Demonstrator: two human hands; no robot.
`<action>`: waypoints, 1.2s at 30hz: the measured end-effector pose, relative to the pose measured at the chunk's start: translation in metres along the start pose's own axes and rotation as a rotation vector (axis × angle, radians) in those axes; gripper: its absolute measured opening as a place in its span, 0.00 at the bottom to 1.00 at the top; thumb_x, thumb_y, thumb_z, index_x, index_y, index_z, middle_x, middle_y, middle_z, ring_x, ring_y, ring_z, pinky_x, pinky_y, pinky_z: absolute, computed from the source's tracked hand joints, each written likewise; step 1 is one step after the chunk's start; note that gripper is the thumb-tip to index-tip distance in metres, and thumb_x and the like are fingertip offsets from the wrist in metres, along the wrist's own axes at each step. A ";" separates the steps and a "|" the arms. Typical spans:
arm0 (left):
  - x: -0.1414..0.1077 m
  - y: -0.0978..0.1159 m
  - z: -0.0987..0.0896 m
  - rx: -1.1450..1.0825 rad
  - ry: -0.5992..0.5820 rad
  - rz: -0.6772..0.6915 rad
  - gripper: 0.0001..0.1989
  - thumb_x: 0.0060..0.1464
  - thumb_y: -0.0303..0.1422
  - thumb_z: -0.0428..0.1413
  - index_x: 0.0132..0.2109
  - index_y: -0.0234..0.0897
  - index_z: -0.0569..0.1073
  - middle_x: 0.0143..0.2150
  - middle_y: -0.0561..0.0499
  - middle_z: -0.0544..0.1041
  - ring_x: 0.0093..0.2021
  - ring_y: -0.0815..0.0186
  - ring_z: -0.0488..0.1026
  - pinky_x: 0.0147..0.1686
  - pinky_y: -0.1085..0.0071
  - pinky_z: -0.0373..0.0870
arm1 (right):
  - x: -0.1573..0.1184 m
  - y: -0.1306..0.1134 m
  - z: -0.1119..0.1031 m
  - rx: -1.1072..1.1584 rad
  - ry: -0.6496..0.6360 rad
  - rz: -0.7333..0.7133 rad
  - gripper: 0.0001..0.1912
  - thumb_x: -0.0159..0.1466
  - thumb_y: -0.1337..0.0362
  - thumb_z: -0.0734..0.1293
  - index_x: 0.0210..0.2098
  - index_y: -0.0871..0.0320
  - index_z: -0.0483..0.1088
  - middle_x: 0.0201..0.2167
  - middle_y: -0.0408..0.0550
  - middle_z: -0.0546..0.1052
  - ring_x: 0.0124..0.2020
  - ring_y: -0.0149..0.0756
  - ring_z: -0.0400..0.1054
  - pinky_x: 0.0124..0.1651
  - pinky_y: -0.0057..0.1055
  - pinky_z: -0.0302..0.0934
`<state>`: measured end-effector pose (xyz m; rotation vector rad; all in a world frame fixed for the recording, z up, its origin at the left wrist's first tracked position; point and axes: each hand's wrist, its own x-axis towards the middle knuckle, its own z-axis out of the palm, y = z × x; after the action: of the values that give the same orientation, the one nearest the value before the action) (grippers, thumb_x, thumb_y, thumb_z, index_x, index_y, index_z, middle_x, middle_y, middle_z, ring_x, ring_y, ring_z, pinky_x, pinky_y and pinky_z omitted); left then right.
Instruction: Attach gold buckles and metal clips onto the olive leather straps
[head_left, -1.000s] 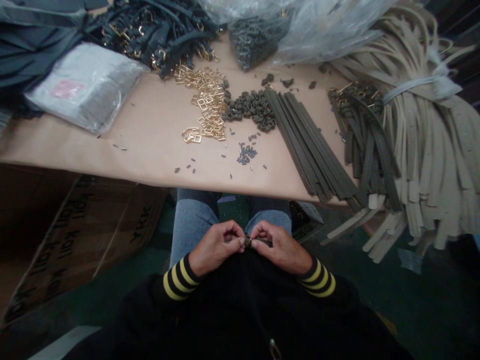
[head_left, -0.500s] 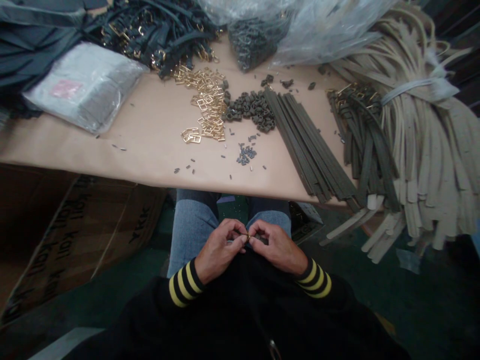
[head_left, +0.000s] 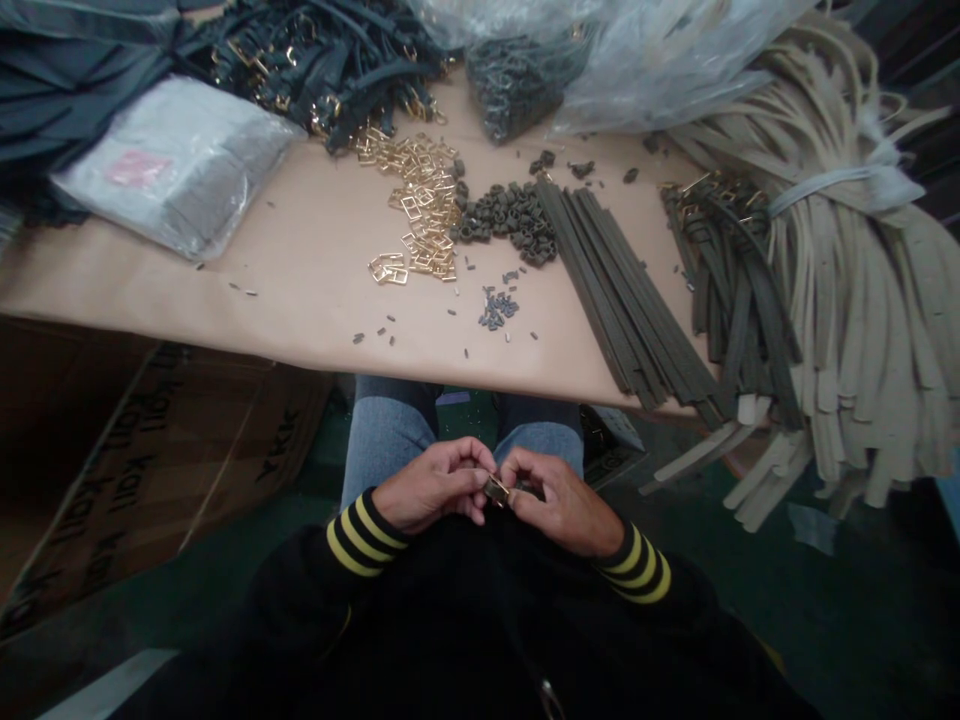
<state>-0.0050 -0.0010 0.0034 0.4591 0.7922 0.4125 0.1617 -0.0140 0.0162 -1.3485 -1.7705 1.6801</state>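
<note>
Above my lap, both hands meet at a small gold buckle [head_left: 496, 490] with a dark piece in it, probably strap. My left hand [head_left: 431, 485] pinches the buckle's left side between thumb and fingertips. On its other side, the thumb and index finger of my right hand [head_left: 570, 505] are closed at the buckle's edge. A dark olive strap piece [head_left: 531, 490] shows in the curl of my right fingers; most of it is hidden.
Across the table [head_left: 315, 230] lie gold buckles [head_left: 429, 215], dark strap loops [head_left: 517, 220], small metal clips [head_left: 497, 308] and olive straps [head_left: 626, 290]. Beige straps [head_left: 862, 300] hang over the right edge. A plastic-wrapped packet [head_left: 180, 165] sits at left; a cardboard box [head_left: 225, 430] stands below.
My fingers have shifted around the buckle, so more of its frame and the dark piece shows. My left hand has moved slightly left. The view has shifted a little.
</note>
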 end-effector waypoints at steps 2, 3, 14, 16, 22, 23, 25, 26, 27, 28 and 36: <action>0.000 -0.001 -0.002 -0.034 -0.019 -0.017 0.14 0.39 0.32 0.60 0.31 0.31 0.64 0.22 0.56 0.69 0.21 0.76 0.66 0.22 0.79 0.69 | 0.000 0.000 0.000 0.011 0.001 0.008 0.03 0.52 0.66 0.58 0.23 0.59 0.59 0.19 0.41 0.63 0.21 0.28 0.55 0.24 0.25 0.51; 0.001 -0.001 -0.003 -0.038 -0.023 -0.021 0.14 0.39 0.32 0.60 0.31 0.31 0.64 0.22 0.55 0.69 0.22 0.76 0.67 0.22 0.79 0.70 | 0.000 0.000 0.000 0.016 0.003 0.016 0.02 0.52 0.67 0.58 0.23 0.59 0.58 0.19 0.41 0.63 0.20 0.28 0.55 0.23 0.24 0.51; -0.006 0.002 -0.003 -0.081 -0.091 0.076 0.15 0.38 0.31 0.61 0.30 0.32 0.61 0.23 0.57 0.67 0.19 0.78 0.63 0.15 0.82 0.67 | 0.000 -0.005 -0.003 0.088 -0.109 0.176 0.05 0.51 0.74 0.56 0.23 0.59 0.56 0.16 0.38 0.64 0.16 0.26 0.58 0.20 0.21 0.50; -0.008 0.004 -0.002 -0.085 -0.103 0.084 0.15 0.38 0.30 0.61 0.29 0.32 0.61 0.25 0.57 0.66 0.18 0.79 0.62 0.13 0.83 0.66 | -0.002 -0.006 -0.004 0.040 -0.093 0.174 0.04 0.51 0.73 0.57 0.23 0.59 0.56 0.17 0.39 0.64 0.17 0.26 0.58 0.21 0.22 0.50; -0.005 0.001 0.004 0.019 -0.019 0.083 0.16 0.39 0.32 0.60 0.28 0.34 0.58 0.22 0.60 0.65 0.14 0.82 0.55 0.08 0.86 0.58 | -0.004 -0.010 -0.004 -0.210 0.007 0.139 0.04 0.50 0.73 0.57 0.22 0.59 0.57 0.17 0.39 0.62 0.20 0.27 0.55 0.24 0.23 0.48; -0.003 -0.001 0.004 0.064 0.014 0.076 0.17 0.39 0.33 0.60 0.28 0.34 0.58 0.21 0.60 0.64 0.13 0.82 0.54 0.08 0.86 0.56 | -0.004 -0.010 -0.003 -0.240 0.017 0.142 0.04 0.50 0.73 0.58 0.22 0.59 0.57 0.17 0.39 0.61 0.20 0.27 0.55 0.23 0.23 0.47; 0.000 -0.004 0.003 0.173 0.067 0.064 0.16 0.39 0.34 0.60 0.30 0.35 0.58 0.19 0.62 0.63 0.11 0.82 0.52 0.07 0.86 0.54 | -0.002 -0.009 0.001 -0.300 0.036 0.143 0.04 0.50 0.73 0.58 0.22 0.59 0.58 0.17 0.38 0.61 0.19 0.27 0.55 0.23 0.23 0.46; 0.001 -0.005 0.002 0.234 0.083 0.058 0.16 0.40 0.35 0.59 0.30 0.35 0.59 0.18 0.63 0.61 0.11 0.82 0.52 0.07 0.85 0.54 | -0.002 -0.008 0.003 -0.328 0.044 0.138 0.04 0.50 0.74 0.58 0.23 0.59 0.58 0.16 0.38 0.61 0.19 0.27 0.55 0.24 0.23 0.46; 0.002 -0.006 0.000 0.301 0.088 0.051 0.15 0.41 0.36 0.58 0.31 0.34 0.60 0.17 0.63 0.60 0.11 0.81 0.52 0.07 0.84 0.54 | -0.001 -0.006 0.005 -0.354 0.052 0.127 0.05 0.50 0.74 0.58 0.23 0.59 0.58 0.17 0.38 0.60 0.19 0.27 0.56 0.24 0.24 0.46; 0.002 -0.007 -0.002 0.371 0.085 0.042 0.14 0.42 0.38 0.57 0.31 0.33 0.61 0.17 0.62 0.60 0.11 0.81 0.54 0.08 0.84 0.54 | -0.001 -0.005 0.007 -0.379 0.059 0.110 0.05 0.50 0.74 0.58 0.24 0.59 0.58 0.17 0.38 0.61 0.20 0.27 0.56 0.25 0.24 0.46; 0.003 -0.011 -0.013 0.525 0.068 0.126 0.18 0.45 0.46 0.51 0.30 0.32 0.64 0.22 0.56 0.64 0.17 0.77 0.61 0.15 0.79 0.61 | 0.003 -0.005 0.003 -0.399 0.027 -0.021 0.02 0.54 0.71 0.59 0.27 0.59 0.60 0.19 0.39 0.64 0.20 0.28 0.59 0.26 0.25 0.49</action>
<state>-0.0114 -0.0058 -0.0124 0.9923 0.9412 0.3344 0.1554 -0.0123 0.0191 -1.4932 -2.1756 1.3337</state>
